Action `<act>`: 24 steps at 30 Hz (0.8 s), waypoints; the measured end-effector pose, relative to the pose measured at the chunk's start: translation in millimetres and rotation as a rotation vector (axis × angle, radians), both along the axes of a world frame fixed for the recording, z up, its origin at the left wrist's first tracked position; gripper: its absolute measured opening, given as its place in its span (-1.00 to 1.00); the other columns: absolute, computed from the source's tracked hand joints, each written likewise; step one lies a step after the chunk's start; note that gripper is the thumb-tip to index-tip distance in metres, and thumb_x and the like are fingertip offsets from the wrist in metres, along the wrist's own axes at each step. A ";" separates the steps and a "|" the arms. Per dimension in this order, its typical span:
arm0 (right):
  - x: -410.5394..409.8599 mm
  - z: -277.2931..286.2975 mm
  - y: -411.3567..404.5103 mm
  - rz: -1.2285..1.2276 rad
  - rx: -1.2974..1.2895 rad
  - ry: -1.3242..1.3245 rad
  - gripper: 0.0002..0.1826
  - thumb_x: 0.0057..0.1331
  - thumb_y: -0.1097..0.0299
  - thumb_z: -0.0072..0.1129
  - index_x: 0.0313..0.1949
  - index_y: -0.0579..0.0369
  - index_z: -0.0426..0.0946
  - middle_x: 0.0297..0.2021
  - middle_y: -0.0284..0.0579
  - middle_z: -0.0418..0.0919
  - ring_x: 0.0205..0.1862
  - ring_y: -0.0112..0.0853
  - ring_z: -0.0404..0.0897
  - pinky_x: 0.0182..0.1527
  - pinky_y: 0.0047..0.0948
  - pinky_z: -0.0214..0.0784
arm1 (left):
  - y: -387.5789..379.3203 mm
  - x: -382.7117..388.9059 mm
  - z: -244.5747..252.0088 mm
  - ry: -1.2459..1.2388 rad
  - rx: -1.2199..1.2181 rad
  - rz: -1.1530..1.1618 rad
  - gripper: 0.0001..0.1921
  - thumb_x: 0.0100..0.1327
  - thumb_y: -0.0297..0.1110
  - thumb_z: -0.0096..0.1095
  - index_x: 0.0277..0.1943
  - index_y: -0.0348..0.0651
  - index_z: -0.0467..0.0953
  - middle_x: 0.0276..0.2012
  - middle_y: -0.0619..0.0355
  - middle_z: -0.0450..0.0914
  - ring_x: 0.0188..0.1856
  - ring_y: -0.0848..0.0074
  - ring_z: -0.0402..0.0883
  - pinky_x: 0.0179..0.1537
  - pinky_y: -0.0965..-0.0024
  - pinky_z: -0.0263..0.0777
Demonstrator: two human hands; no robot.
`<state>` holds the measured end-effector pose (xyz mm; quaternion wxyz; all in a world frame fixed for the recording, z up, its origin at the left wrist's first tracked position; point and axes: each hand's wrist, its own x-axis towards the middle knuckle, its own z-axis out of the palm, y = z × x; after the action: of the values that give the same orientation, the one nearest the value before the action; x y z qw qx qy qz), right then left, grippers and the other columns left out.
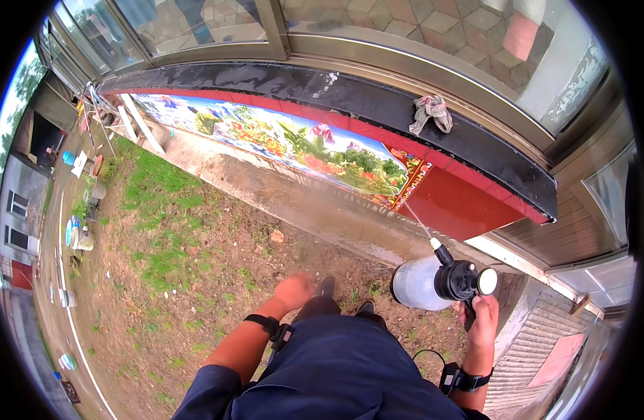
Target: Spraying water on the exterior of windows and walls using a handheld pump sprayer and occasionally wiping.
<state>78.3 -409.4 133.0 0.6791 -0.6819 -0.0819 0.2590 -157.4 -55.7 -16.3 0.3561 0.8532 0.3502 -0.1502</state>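
My right hand [481, 320] grips the black handle of a pump pressure sprayer [419, 283] with a translucent white tank. From its nozzle [435, 243] a thin jet of water runs to the lower edge of the wall below the window sill. That wall carries a tile mural [322, 152] of flowers, plants and mountains, with a plain red tile panel [456, 205] on its right. Over my shoes hangs my left hand [294, 290], its fingers curled, with nothing visible in it. A crumpled rag [431, 114] lies on the wet black sill [372, 97].
A wet concrete strip [301, 197] runs along the wall's foot, beside soil with patches of grass [159, 178]. White boards [141, 123] lean at the mural's far end. Buckets [80, 236] stand at left. Glass windows [206, 26] rise above the sill. A ribbed concrete ramp [537, 336] lies at right.
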 end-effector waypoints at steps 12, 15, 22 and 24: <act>-2.9 -6.1 -8.2 -0.082 -0.008 0.023 -0.67 0.31 0.32 -0.07 -0.09 0.33 0.50 -0.52 -0.16 0.48 -0.59 -0.50 0.40 -0.53 -0.53 0.26 | 3.8 -3.5 4.9 0.030 -0.088 0.016 -0.56 0.31 -0.06 0.11 0.12 -0.13 0.56 0.06 -0.17 0.61 0.09 0.00 0.59 0.13 0.10 0.47; -1.8 -8.3 -21.3 -0.112 -0.015 0.028 -0.67 0.31 0.31 -0.07 -0.09 0.32 0.50 -0.52 -0.16 0.48 -0.59 -0.50 0.40 -0.53 -0.53 0.25 | 3.7 -3.9 -0.1 0.034 -0.097 0.027 -0.56 0.30 -0.09 0.10 0.14 -0.15 0.56 0.05 -0.18 0.61 0.08 0.01 0.60 0.13 0.11 0.47; -4.2 -13.0 -56.6 -0.240 -0.037 -0.029 -0.67 0.36 0.24 -0.07 -0.06 0.25 0.46 -0.51 -0.22 0.46 -0.61 -0.53 0.36 -0.58 -0.57 0.20 | -2.8 8.2 -3.5 0.074 -0.057 -0.034 -0.56 0.29 -0.12 0.05 0.13 -0.17 0.55 0.03 -0.19 0.62 0.06 0.00 0.61 0.13 0.11 0.47; -5.5 -14.2 -66.3 -0.291 -0.029 -0.027 -0.67 0.37 0.23 -0.09 -0.06 0.24 0.46 -0.52 -0.22 0.45 -0.61 -0.54 0.35 -0.57 -0.57 0.19 | -5.2 12.5 -2.0 0.090 -0.059 -0.050 -0.55 0.29 -0.11 0.05 0.13 -0.18 0.54 0.02 -0.20 0.63 0.06 0.00 0.61 0.13 0.11 0.47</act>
<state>72.8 -475.7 118.8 0.6985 -0.6996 0.0121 0.1497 -144.8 -60.9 -18.3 0.3612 0.8431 0.3399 -0.2076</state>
